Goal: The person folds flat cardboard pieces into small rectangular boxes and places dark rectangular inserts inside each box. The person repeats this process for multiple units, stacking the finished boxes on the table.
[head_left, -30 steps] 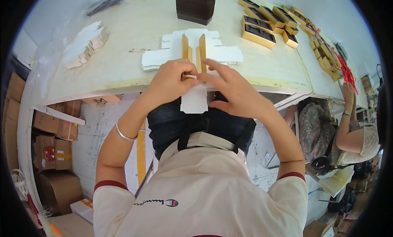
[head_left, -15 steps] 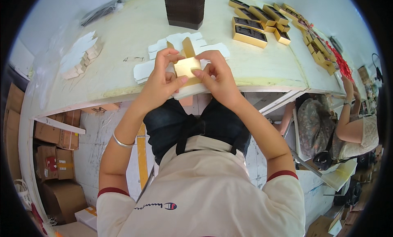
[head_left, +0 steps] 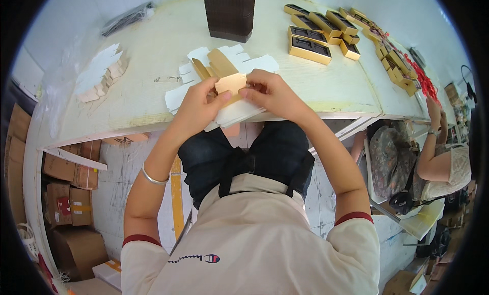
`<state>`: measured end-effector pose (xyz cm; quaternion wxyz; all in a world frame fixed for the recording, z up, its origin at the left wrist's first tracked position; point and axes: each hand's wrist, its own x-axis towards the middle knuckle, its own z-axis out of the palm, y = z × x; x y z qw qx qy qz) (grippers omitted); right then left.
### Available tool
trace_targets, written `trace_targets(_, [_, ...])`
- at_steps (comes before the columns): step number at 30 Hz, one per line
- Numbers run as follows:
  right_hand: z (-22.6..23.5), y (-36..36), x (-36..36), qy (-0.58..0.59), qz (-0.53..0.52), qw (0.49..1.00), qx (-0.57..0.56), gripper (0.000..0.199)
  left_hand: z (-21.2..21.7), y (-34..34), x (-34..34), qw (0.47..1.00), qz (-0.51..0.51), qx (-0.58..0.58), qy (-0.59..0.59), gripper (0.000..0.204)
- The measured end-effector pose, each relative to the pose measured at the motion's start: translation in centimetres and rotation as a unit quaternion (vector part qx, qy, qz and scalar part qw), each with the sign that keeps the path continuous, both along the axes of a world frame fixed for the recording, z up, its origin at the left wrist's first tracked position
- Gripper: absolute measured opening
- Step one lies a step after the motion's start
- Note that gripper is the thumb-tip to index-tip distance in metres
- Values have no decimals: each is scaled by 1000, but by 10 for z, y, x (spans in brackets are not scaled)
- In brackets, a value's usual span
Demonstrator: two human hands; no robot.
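Head view. Item: one part-folded gold card box point(head_left: 231, 85), near the front edge of the scuffed, cream-painted worktop point(head_left: 331, 89), between both hands. Left hand point(head_left: 202, 100): grip closed on the box's left end corner. Right hand point(head_left: 272, 93): grip closed on its right corner. Handling, as judged: even thumb pressure, creases square, side walls uncrushed. Surface: flat white card blanks point(head_left: 263, 64) beneath; tall dark-brown ribbed stack point(head_left: 230, 15); rectangular gold boxes with black inserts point(head_left: 309, 53). Room: brown cardboard cartons point(head_left: 79, 249); pale tiled floor point(head_left: 114, 198); co-worker point(head_left: 443, 167), right.
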<state>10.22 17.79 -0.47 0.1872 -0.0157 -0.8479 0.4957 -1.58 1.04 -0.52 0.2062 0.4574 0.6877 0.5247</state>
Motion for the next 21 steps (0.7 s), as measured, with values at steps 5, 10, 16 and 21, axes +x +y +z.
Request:
trace_targets(5, [-3,-19,11,99,22,985,140,11,-11,-13,3,985,23,56,162,22])
trace_targets(10, [-9,-20,9,23,41,998,-43,25,-15,-12,3,982,25,94,159,20])
trace_targets(16, [0,-26,13,15,49,998,-25,21,-21,-6,9,976,57,206,47,45])
trace_targets(21, [-4,-34,16,168,-44,954,246,12,-11,-10,11,970,50,125,203,23])
